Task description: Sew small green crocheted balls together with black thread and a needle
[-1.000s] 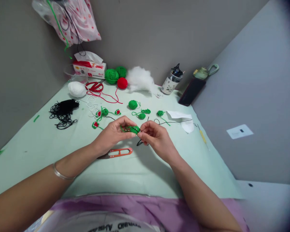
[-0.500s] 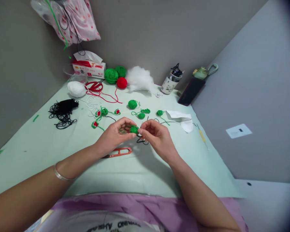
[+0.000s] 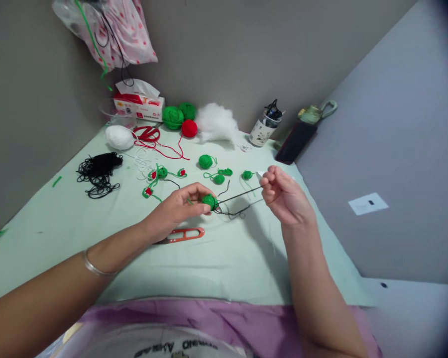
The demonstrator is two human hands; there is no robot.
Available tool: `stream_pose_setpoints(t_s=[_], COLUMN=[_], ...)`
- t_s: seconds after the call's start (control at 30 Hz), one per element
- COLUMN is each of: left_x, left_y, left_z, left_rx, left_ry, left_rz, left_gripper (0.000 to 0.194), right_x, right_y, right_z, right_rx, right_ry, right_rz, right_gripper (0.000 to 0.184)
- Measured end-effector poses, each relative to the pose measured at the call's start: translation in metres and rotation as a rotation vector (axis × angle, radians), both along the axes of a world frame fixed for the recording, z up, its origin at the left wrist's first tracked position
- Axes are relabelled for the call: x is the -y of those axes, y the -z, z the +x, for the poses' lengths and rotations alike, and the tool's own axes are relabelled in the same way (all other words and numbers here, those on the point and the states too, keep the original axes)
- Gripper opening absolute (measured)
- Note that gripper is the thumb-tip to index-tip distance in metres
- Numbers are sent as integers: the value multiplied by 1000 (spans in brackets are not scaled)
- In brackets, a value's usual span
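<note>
Between the thumb and fingers of my left hand (image 3: 179, 206) is a small green crocheted ball (image 3: 209, 201). A strand of black yarn (image 3: 241, 195) runs taut from it up to my right hand (image 3: 289, 196), whose fingers are pinched together on the strand. Whether a needle is also in that pinch is hidden. Slack black loops hang beside the ball, over the table. Orange thread snips (image 3: 188, 233) lie just below my left hand. To its left are small green crocheted pieces with red and white parts (image 3: 148, 192).
Past my hands lie small green pieces (image 3: 219, 179), a black yarn tangle (image 3: 99, 171), a white yarn ball (image 3: 119, 137), red scissors (image 3: 147, 134), green yarn balls (image 3: 172, 118), a red one (image 3: 189, 129) and white stuffing (image 3: 217, 123). A pen jar (image 3: 262, 130) and dark phone (image 3: 296, 141) stand at the back right.
My right hand has moved away from the green ball, up and to the right, drawing the black yarn tight. My left hand still holds the ball in nearly the same place.
</note>
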State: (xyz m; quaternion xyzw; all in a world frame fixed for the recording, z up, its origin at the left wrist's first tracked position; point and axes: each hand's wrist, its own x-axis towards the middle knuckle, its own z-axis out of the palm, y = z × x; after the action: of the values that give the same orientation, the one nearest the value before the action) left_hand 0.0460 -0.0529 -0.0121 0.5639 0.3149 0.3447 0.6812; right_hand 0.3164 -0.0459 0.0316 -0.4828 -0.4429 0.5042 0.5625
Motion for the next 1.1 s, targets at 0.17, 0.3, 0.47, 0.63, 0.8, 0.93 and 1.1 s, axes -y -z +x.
stream_pose_setpoints(t_s=[0.17,0.3,0.47,0.63,0.8,0.93,1.1], left_x=[-5,-6,-7,-11,-12,-12,-12], left_y=[-7,-11,-8,-2,-3,-3,0], left_z=[-7,-8,-5,-4,-5,-6,-8], left_rx=[83,131,96,31,67,85,109], left_ry=[76,28,-11,-62,-43,-25,51], left_rz=[-188,-231,-195,-87,-107,-162,-198], left_gripper=[23,25,24,23,24,24,22], right_x=[2,15,1,11,30,20,6], right_y=[-6,-15,-2,16,18,12,-9], right_z=[74,128,83,-29,-60,-38,12], right_rx=[118,137,138,284,446,217,-125], right_ry=[165,284,231,-221,-666,-560,-56], right_rz=[250,306,229,11,-2,-31,160], right_gripper=[39,54,32,36,37,34,27])
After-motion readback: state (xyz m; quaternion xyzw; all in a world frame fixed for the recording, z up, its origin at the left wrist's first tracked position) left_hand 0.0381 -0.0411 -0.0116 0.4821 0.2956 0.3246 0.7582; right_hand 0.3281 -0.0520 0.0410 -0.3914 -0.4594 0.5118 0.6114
